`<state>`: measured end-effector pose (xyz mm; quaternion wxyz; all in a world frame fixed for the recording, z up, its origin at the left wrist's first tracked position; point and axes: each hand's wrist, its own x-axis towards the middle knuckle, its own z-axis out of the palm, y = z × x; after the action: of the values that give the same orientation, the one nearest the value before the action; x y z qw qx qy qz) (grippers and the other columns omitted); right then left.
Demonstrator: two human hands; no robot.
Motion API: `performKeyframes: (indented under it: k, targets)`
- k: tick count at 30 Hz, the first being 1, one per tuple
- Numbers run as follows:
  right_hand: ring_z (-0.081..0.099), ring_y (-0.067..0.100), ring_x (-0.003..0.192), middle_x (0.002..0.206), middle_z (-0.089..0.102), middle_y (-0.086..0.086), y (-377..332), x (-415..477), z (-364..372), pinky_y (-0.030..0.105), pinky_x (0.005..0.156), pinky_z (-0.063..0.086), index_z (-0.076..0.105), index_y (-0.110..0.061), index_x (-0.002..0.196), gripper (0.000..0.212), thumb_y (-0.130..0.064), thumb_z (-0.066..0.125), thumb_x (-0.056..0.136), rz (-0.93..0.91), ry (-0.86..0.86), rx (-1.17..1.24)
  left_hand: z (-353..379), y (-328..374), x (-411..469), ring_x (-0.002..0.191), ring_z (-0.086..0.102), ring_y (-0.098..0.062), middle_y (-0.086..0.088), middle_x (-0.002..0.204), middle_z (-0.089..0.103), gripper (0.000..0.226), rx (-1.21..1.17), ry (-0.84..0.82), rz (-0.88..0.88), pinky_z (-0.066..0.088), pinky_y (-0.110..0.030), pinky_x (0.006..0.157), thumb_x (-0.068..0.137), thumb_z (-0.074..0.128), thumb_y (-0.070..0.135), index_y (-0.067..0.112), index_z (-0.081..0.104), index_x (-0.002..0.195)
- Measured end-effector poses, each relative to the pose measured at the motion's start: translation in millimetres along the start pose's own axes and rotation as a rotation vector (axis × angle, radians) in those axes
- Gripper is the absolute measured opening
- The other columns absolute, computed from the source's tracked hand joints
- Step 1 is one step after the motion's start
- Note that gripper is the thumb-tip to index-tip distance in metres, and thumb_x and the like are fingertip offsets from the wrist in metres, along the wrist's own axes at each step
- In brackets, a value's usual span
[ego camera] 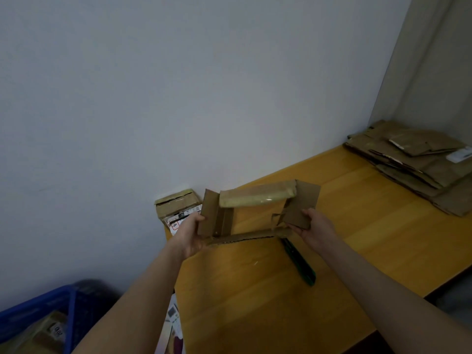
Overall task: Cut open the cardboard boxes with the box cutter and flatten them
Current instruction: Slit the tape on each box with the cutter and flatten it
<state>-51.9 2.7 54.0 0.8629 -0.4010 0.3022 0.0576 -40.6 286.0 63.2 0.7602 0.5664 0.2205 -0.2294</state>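
One cardboard box (255, 198), slit and sprung open, hangs above the middle of the bench (370, 246), stretched between both hands, I'd judge so its walls can fold flat. The left hand (190, 236) grips its left end, thumb over the flap; the right hand (315, 229) pinches the torn right flap. The box cutter (301, 261) lies on the bench just below the right hand (parked, within reach). A flattened stack (413, 162) sits at the far right corner and another taped box (176, 203) at the left edge.

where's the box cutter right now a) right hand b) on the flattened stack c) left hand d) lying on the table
d: the box cutter lies on the table, and the left hand and right hand both hold the box.
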Motion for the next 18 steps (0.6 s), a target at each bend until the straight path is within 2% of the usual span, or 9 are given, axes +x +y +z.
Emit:
performKeyframes:
  k: [3, 5, 6, 8, 9, 11, 13, 16, 18]
  targets:
    - [0.047, 0.038, 0.124, 0.136, 0.044, 0.021, 1.4, 2.0, -4.5, 0.046, 0.097, 0.046, 0.043, -0.004, 0.126, 0.025, -0.008, 0.041, 0.102, 0.031, 0.036, 0.054, -2.7, 1.7, 3.9, 0.082, 0.061, -0.026, -0.009, 0.094, 0.064, 0.045, -0.08, -0.012, 0.005, 0.052, -0.035, 0.066, 0.094, 0.045, 0.044, 0.007, 0.064, 0.108]
    - [0.046, 0.038, 0.124, 0.138, 0.043, 0.021, 3.4, 0.6, -7.5, 0.047, 0.102, 0.043, 0.039, -0.004, 0.136, 0.035, -0.009, 0.041, 0.102, 0.053, 0.044, 0.061, 3.8, -0.5, 7.4, 0.078, 0.059, -0.025, -0.008, 0.087, 0.063, 0.05, -0.004, 0.089, 0.005, 0.05, -0.032, 0.063, 0.093, 0.052, 0.052, 0.005, 0.063, 0.105]
    - [0.047, 0.037, 0.124, 0.138, 0.043, 0.021, 4.9, -0.5, -8.6, 0.048, 0.101, 0.043, 0.037, -0.004, 0.139, 0.038, -0.009, 0.041, 0.101, 0.061, 0.033, 0.067, 5.5, -1.7, 9.9, 0.079, 0.06, -0.027, -0.007, 0.09, 0.065, 0.05, 0.042, 0.115, -0.016, 0.051, -0.029, 0.065, 0.089, 0.058, 0.052, 0.005, 0.061, 0.107]
    - [0.05, 0.036, 0.118, 0.138, 0.044, 0.022, 6.8, -5.0, -9.7, 0.046, 0.09, 0.047, 0.035, -0.003, 0.141, 0.04, -0.009, 0.04, 0.101, 0.075, 0.004, 0.064, 6.1, -4.9, 13.3, 0.113, 0.058, -0.039, -0.007, 0.129, 0.061, 0.067, 0.075, 0.139, -0.101, 0.051, -0.031, 0.093, 0.082, 0.064, 0.054, 0.005, 0.056, 0.128]
    - [0.053, 0.035, 0.112, 0.138, 0.045, 0.022, 6.9, -7.1, -9.6, 0.044, 0.082, 0.049, 0.036, -0.003, 0.142, 0.041, -0.009, 0.039, 0.101, 0.079, -0.002, 0.053, 4.1, -6.0, 14.7, 0.118, 0.056, -0.039, -0.009, 0.133, 0.058, 0.075, 0.084, 0.153, -0.141, 0.051, -0.032, 0.096, 0.081, 0.065, 0.058, 0.005, 0.053, 0.133]
    - [0.055, 0.032, 0.102, 0.138, 0.047, 0.021, 6.4, -8.1, -12.4, 0.041, 0.074, 0.049, 0.037, -0.004, 0.141, 0.04, -0.01, 0.039, 0.101, 0.081, 0.006, 0.025, -0.6, -7.6, 13.3, 0.085, 0.061, -0.027, -0.009, 0.101, 0.063, 0.071, 0.1, 0.172, -0.211, 0.054, -0.031, 0.064, 0.073, 0.067, 0.067, 0.009, 0.06, 0.112]
    - [0.055, 0.032, 0.104, 0.136, 0.047, 0.02, 4.1, -7.3, -18.1, 0.043, 0.082, 0.048, 0.039, -0.005, 0.139, 0.039, -0.01, 0.04, 0.1, 0.087, 0.037, -0.003, -5.5, -10.2, 15.6, 0.063, 0.05, -0.016, -0.004, 0.073, 0.055, 0.05, 0.08, 0.199, -0.247, 0.046, -0.025, 0.048, 0.076, 0.07, 0.06, 0.013, 0.056, 0.085]
    - [0.053, 0.033, 0.106, 0.133, 0.048, 0.018, 4.3, -6.3, -25.1, 0.043, 0.082, 0.047, 0.043, -0.004, 0.132, 0.034, -0.008, 0.042, 0.099, 0.075, 0.043, -0.069, -8.5, -10.0, 21.7, 0.056, 0.044, -0.012, -0.001, 0.061, 0.049, 0.022, 0.002, 0.217, -0.195, 0.049, -0.026, 0.049, 0.093, 0.06, 0.024, 0.014, 0.053, 0.075]
    - [0.055, 0.029, 0.097, 0.127, 0.049, 0.017, 7.6, -8.9, -24.7, 0.042, 0.081, 0.046, 0.043, -0.004, 0.128, 0.03, -0.006, 0.041, 0.098, 0.065, 0.02, -0.135, -4.4, -6.5, 21.8, 0.062, 0.056, -0.017, -0.003, 0.063, 0.055, 0.02, -0.003, 0.189, -0.143, 0.054, -0.036, 0.06, 0.094, 0.056, 0.021, 0.013, 0.057, 0.076]
